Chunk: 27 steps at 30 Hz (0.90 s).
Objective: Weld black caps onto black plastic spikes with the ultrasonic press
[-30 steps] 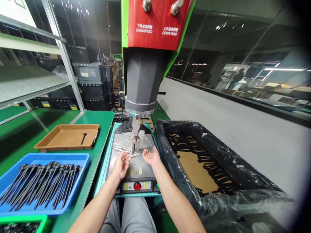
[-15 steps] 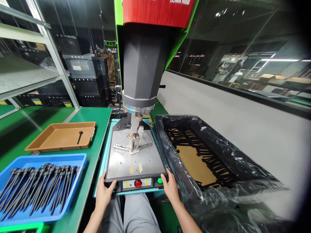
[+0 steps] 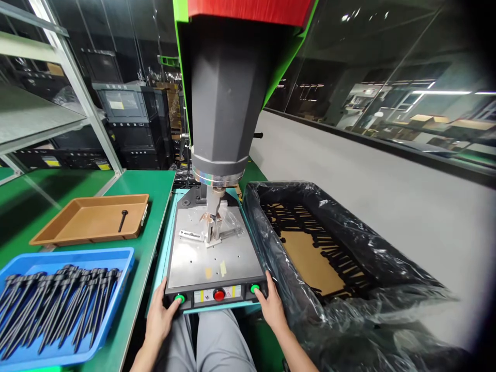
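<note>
My left hand (image 3: 158, 316) is curled round the front left corner of the welding machine's base (image 3: 213, 258), its thumb beside the left green button (image 3: 179, 298). At the front right corner my right hand (image 3: 272, 308) grips the same way, thumb next to the right green button (image 3: 254, 288). A red button (image 3: 219, 295) sits between them. The grey press head (image 3: 219, 103) hangs over a small metal fixture (image 3: 212, 230) on the steel plate, its horn down at the fixture.
A blue tray (image 3: 116, 258) of several black pins lies at the left. Behind it is a brown tray (image 3: 58, 230) with one black pin (image 3: 122, 220). A black-bag-lined bin (image 3: 271, 248) of finished parts stands at the right. Shelving and crates fill the back left.
Both hands drew back from the fixture to the front corners of the base. The left thumb has since slid off the left green button, which now shows.
</note>
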### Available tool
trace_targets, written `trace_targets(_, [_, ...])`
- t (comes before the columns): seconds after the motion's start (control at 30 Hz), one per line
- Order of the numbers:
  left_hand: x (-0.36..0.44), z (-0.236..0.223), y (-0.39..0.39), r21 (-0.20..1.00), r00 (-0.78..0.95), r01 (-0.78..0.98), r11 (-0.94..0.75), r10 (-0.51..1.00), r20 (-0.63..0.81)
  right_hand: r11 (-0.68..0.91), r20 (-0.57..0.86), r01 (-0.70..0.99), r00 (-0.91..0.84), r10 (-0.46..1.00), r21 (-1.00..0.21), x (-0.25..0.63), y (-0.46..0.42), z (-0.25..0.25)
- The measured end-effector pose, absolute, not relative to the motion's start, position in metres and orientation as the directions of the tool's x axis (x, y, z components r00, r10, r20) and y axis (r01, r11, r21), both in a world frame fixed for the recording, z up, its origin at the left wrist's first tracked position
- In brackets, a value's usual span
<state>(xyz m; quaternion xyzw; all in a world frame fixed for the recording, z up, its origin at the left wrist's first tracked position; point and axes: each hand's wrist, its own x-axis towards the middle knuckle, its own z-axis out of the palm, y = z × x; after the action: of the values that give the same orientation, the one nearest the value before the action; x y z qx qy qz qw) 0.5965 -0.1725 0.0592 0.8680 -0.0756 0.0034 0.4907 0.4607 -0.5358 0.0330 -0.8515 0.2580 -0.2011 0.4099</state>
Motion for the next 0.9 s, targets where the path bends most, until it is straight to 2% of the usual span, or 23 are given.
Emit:
trace_targets(0.17, [0.599, 0.059, -0.171, 0.857, 0.986, -0.135, -0.497, -0.154, 0.066, -0.477, 0.081, -0.256, 0.811, -0.579, -0.841, 0.459, -0.535, 0.034])
trace_targets(0.5, [0.597, 0.071, -0.174, 0.880, 0.994, -0.077, -0.468, -0.099, 0.034, -0.451, 0.065, -0.262, 0.804, -0.591, -0.853, 0.460, -0.532, 0.039])
trace_targets(0.57, [0.597, 0.080, -0.177, 0.865, 0.996, -0.091, -0.494, -0.044, 0.080, -0.449, 0.056, -0.270, 0.805, -0.590, -0.852, 0.460, -0.532, 0.041])
trace_targets(0.67, [0.599, 0.101, -0.194, 0.825, 0.964, -0.217, -0.523, 0.017, 0.264, -0.439, 0.042, -0.278, 0.805, -0.592, -0.854, 0.460, -0.531, 0.043])
trace_targets(0.73, [0.601, 0.120, -0.214, 0.850, 0.948, -0.303, -0.430, -0.044, 0.315, -0.430, 0.042, -0.276, 0.801, -0.598, -0.860, 0.460, -0.531, 0.044])
trace_targets(0.77, [0.604, 0.130, -0.227, 0.887, 0.950, -0.311, -0.341, -0.118, 0.288, -0.424, 0.044, -0.273, 0.797, -0.602, -0.863, 0.460, -0.530, 0.045])
trace_targets(0.83, [0.610, 0.148, -0.256, 0.969, 0.960, -0.198, -0.146, -0.230, 0.161, -0.414, 0.047, -0.267, 0.791, -0.610, -0.870, 0.460, -0.530, 0.046])
trace_targets(0.9, [0.619, 0.162, -0.286, 1.000, 0.960, 0.021, 0.005, -0.280, -0.018, -0.405, 0.039, -0.271, 0.790, -0.612, -0.873, 0.459, -0.530, 0.048])
